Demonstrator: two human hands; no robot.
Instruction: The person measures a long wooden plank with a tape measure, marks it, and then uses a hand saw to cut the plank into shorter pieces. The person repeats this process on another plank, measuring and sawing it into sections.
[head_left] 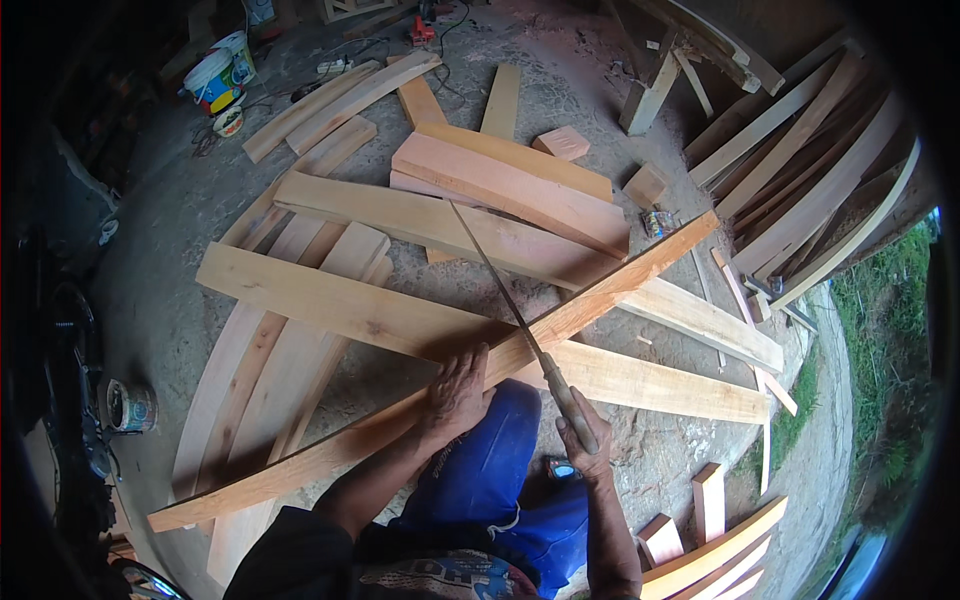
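Note:
A long narrow wooden plank (620, 285) runs slantwise in front of me, from the lower left up to the right. It lies over other boards. My left hand (457, 393) is closed around the plank's edge near its middle, next to my blue-trousered knee. My right hand (587, 438) grips the pale handle of a handsaw (562, 388). The saw's thin blade points away and to the left, crossing the plank just right of my left hand. How deep the blade sits in the wood, if at all, I cannot tell. A wide board (330, 300) passes beneath the plank.
Several boards lie stacked on the concrete floor (150, 330) ahead. More planks (800, 170) lean at the right, beside a wooden trestle (655, 95). Paint buckets (212, 85) stand far left, a small tub (132, 405) nearer. Offcuts (710, 500) stand lower right; grass (890, 330) borders the floor.

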